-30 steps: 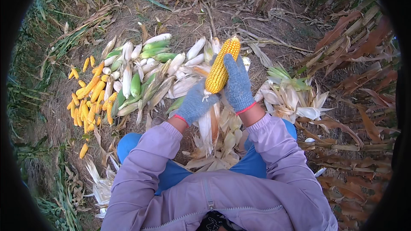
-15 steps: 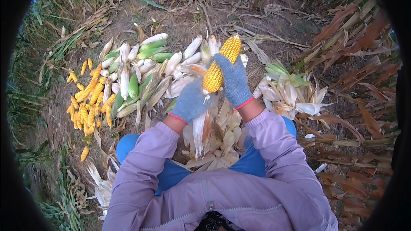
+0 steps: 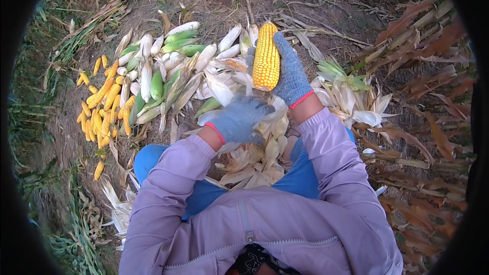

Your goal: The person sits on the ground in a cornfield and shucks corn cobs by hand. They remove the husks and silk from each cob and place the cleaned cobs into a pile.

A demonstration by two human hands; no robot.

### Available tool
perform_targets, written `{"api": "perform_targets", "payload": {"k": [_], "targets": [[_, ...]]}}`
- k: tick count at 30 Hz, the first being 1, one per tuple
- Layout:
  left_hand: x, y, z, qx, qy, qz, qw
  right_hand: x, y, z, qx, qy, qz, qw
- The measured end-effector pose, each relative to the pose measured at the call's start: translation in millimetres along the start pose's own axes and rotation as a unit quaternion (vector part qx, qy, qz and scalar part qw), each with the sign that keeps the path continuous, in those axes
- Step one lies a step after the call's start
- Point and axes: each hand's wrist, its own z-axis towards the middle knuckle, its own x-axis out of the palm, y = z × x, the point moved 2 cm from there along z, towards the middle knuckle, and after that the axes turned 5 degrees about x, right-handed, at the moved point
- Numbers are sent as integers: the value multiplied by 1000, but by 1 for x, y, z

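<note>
A husked yellow corn cob (image 3: 266, 61) stands nearly upright in front of me. My right hand (image 3: 292, 74), in a grey knit glove with a red cuff, is closed round it, with fingers behind the cob and the thumb along its right side. Below the cob's lower end is my left hand (image 3: 239, 120), gloved alike and apart from the cob. Its fingers point right, slightly blurred and spread, with nothing seen in them. Loose pale husks (image 3: 254, 165) lie beneath it, between my knees.
Unhusked ears (image 3: 146, 81), white and green, are heaped ahead to the left. Beyond them at far left lies a pile of bare yellow cobs (image 3: 104, 104). Pulled-off husks (image 3: 351, 99) sit at right, near dry brown stalks (image 3: 428, 127). Green plants border the left.
My left hand has come away from the cob and moved down and right. My right hand has turned the cob more upright. A husk strip hanging below the left hand no longer shows there.
</note>
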Motion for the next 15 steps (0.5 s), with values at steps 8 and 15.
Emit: {"api": "perform_targets", "payload": {"k": [8,15], "targets": [[-49,38,-8,-171,-364,-512,759,-13,-18,5,107,221,42,969],[-44,33,-4,-161,-418,-698,558,-13,-54,-2,9,119,-288,950]]}}
